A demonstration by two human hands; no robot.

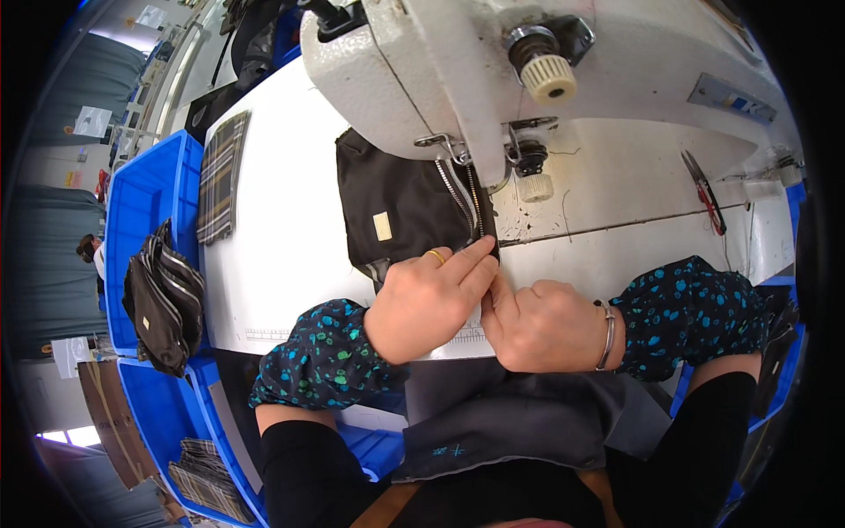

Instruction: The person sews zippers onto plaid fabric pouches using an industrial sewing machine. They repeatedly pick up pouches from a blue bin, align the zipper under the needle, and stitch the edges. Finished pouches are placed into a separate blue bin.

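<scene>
A black fabric pouch piece [392,198] with a small pale label and metal zipper [471,198] lies under the presser area of a white sewing machine [387,70]. My left hand [422,304] is closed on the pouch's near right corner, its two leading fingers pressed together along the zipper's end. My right hand [541,326] is closed on the same corner just below, fingertips against the left hand's. Whatever is under both hands' fingertips is partly hidden. A printed ruler [282,334] runs along the table's near edge.
Blue bins [154,158] stand at the left, with black zipped pieces [161,304] draped over one and folded plaid fabric [207,475] in another. More plaid pieces [222,176] lie on the white table. Scissors [704,194] lie at right. Another person [99,255] is at far left.
</scene>
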